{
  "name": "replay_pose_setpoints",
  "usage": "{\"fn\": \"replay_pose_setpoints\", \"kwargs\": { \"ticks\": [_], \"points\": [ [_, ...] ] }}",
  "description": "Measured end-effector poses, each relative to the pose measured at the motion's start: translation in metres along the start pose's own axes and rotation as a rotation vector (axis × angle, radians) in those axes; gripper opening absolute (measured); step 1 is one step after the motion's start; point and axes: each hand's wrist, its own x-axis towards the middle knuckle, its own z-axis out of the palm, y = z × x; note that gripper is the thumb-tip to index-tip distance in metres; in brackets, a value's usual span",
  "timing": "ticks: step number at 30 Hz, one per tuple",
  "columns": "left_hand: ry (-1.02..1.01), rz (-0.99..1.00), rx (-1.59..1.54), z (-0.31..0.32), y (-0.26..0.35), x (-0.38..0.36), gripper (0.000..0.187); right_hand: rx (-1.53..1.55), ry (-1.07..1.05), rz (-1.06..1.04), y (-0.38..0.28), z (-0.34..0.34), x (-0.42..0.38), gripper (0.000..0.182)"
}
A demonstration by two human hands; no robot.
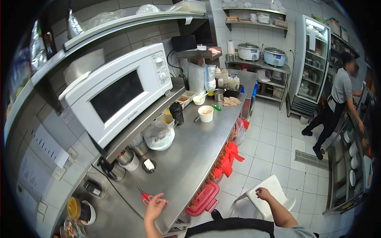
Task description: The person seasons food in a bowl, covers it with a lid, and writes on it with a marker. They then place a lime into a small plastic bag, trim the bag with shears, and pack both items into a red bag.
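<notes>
Over the front part of the steel counter (178,158), my left hand (156,206) is held with its fingers apart, beside the red handles of a pair of scissors (146,197). Nothing shows in that hand. My right hand (262,193) hangs above the back of a white plastic chair (274,200), its fingers curled in; whether it holds anything is too small to tell. Further along the counter stand a white paper tub (205,114), a black bottle (176,113) and a bowl covered in plastic (158,135).
A white microwave (123,91) sits on a shelf above the counter. Below the counter edge is a red plastic basket (203,199). Two rice cookers (249,52) and a glass-door fridge (313,59) stand at the back. A co-worker (337,95) leans at the right counter.
</notes>
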Motion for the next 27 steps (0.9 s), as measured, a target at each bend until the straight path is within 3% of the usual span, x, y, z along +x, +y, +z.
{"fn": "replay_pose_setpoints", "kwargs": {
  "ticks": [2, 3, 4, 5, 11, 14, 15, 16, 18, 20, 21, 25, 27],
  "points": [
    [0.001, 0.004, 0.049, 0.004, 0.023, -0.004, 0.044, 0.017, -0.04, -0.05, -0.018, 0.009, 0.0, 0.03],
    [-0.037, 0.031, 0.028, 0.021, 0.037, 0.061, 0.044, -0.06, -0.124, -0.088, -0.037, -0.007, 0.068, 0.031],
    [-0.071, 0.05, 0.028, 0.023, 0.049, 0.074, 0.044, -0.117, -0.253, -0.115, -0.073, -0.015, 0.07, 0.033],
    [-0.104, 0.067, 0.028, 0.025, 0.06, 0.085, 0.044, -0.211, -0.274, -0.259, -0.089, -0.015, 0.081, 0.034],
    [-0.199, 0.069, 0.076, 0.041, 0.089, 0.134, 0.045, -0.126, -0.314, -0.275, -0.139, -0.057, 0.152, 0.034],
    [-0.174, 0.035, 0.092, 0.046, 0.084, 0.143, 0.045, -0.11, -0.188, -0.402, -0.17, -0.106, 0.198, 0.029],
    [-0.178, 0.031, 0.081, 0.05, 0.084, 0.145, 0.045, -0.084, -0.189, -0.35, -0.194, -0.13, 0.207, 0.026],
    [-0.182, 0.026, 0.071, 0.054, 0.084, 0.148, 0.046, -0.158, -0.032, -0.489, -0.204, -0.145, 0.228, 0.022],
    [-0.199, 0.01, 0.071, 0.064, 0.09, 0.165, 0.046, -0.117, 0.045, -0.592, -0.229, -0.182, 0.278, 0.026],
    [-0.22, -0.004, 0.075, 0.084, 0.101, 0.19, 0.048, 0.014, 0.081, -0.546, -0.258, -0.221, 0.324, 0.022],
    [-0.226, 0.023, 0.063, 0.097, 0.107, 0.207, 0.05, -0.073, 0.163, -0.592, -0.283, -0.248, 0.335, 0.022],
    [-0.15, 0.147, 0.007, 0.168, 0.124, 0.305, 0.063, 0.062, 0.363, -0.688, -0.33, -0.32, 0.469, 0.026],
    [-0.026, 0.171, 0.01, 0.204, 0.133, 0.365, 0.075, 0.097, 0.473, -0.616, -0.345, -0.35, 0.541, 0.033]
  ]
}}
